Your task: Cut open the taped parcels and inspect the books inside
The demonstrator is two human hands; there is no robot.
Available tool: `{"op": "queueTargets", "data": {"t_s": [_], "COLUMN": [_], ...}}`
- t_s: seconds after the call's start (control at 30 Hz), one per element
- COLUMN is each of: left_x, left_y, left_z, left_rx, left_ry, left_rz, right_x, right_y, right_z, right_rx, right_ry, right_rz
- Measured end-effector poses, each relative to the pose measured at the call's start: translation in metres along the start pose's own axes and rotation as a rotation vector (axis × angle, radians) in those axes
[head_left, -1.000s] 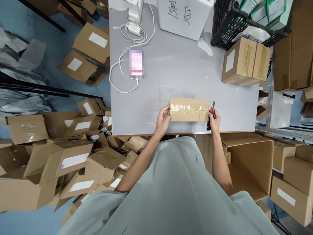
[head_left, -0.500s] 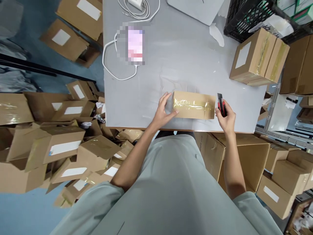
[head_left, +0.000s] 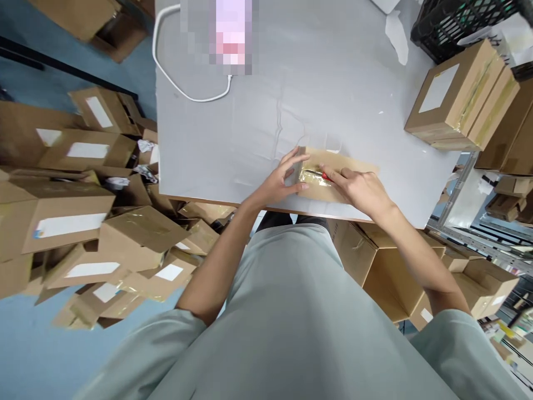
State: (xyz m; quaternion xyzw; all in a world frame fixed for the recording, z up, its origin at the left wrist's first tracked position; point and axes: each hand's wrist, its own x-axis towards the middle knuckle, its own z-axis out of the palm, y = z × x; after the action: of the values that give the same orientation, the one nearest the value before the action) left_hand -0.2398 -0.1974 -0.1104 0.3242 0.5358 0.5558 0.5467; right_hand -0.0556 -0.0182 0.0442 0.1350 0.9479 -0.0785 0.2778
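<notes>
A small cardboard box [head_left: 323, 193] with clear shiny tape along its top lies near the front edge of the grey table [head_left: 233, 144]. My left hand [head_left: 283, 180] holds the box at its left end, thumb and fingers spread to either side of the corner. In my right hand [head_left: 360, 188] is a box cutter [head_left: 325, 176] with red on its handle, its blade lying over the taped seam toward the left end. My right fingers wrap the handle and cover most of it. Whether the blade has gone into the tape I cannot tell.
A taped carton [head_left: 453, 105] stands at the table's right, near a black plastic crate [head_left: 445, 28]. A white cable [head_left: 187, 94] runs to a blurred-out device at the back left. Opened cardboard boxes [head_left: 70, 216] pile up left of the table; a large open carton [head_left: 391, 272] sits below its front edge.
My right hand has moved left from beside the box to over it, bringing the box cutter onto the tape. My left hand stays at the left end. The view has shifted.
</notes>
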Motion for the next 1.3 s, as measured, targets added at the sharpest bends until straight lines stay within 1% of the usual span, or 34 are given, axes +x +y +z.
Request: {"op": "queueTargets", "data": {"t_s": [0.1,0.23,0.33,0.4,0.53,0.63,0.77,0.83,0.93,1.03,1.2,1.3], "left_x": [0.000,0.003,0.003,0.003,0.003,0.003,0.003,0.003,0.001,0.000,0.002,0.002], "left_y": [-0.002,-0.004,-0.004,-0.003,-0.001,0.000,0.004,0.006,0.010,0.012,0.008,0.007], "left_z": [0.001,0.001,0.001,0.000,-0.002,-0.005,-0.009,-0.010,-0.009,-0.009,-0.010,-0.009], "left_rx": [-0.034,-0.081,-0.083,-0.065,-0.031,0.034,0.163,0.237,0.320,0.355,0.351,0.351], "left_ry": [0.006,0.027,0.032,0.025,0.022,0.003,-0.023,-0.037,-0.043,-0.047,-0.034,-0.032], "left_rz": [-0.008,0.000,0.004,0.007,0.010,0.005,0.030,0.043,0.038,0.034,0.044,0.038], "right_x": [0.004,0.002,-0.002,-0.002,0.005,0.014,0.020,0.019,0.008,-0.014,-0.060,-0.080], "right_y": [0.000,-0.005,-0.017,-0.028,-0.045,-0.051,-0.056,-0.056,-0.048,-0.025,0.021,0.036], "right_z": [0.001,0.001,-0.004,-0.006,-0.008,-0.013,-0.030,-0.040,-0.050,-0.048,-0.033,-0.029], "right_rx": [-0.059,-0.101,-0.089,-0.077,-0.063,-0.072,-0.117,-0.169,-0.240,-0.285,-0.339,-0.335], "right_ry": [-0.051,-0.039,-0.042,-0.020,0.046,0.008,-0.047,-0.120,-0.294,-0.409,-0.476,-0.479], "right_rz": [-0.018,-0.034,0.010,0.034,0.021,0.027,0.011,0.039,0.104,0.166,0.264,0.306]}}
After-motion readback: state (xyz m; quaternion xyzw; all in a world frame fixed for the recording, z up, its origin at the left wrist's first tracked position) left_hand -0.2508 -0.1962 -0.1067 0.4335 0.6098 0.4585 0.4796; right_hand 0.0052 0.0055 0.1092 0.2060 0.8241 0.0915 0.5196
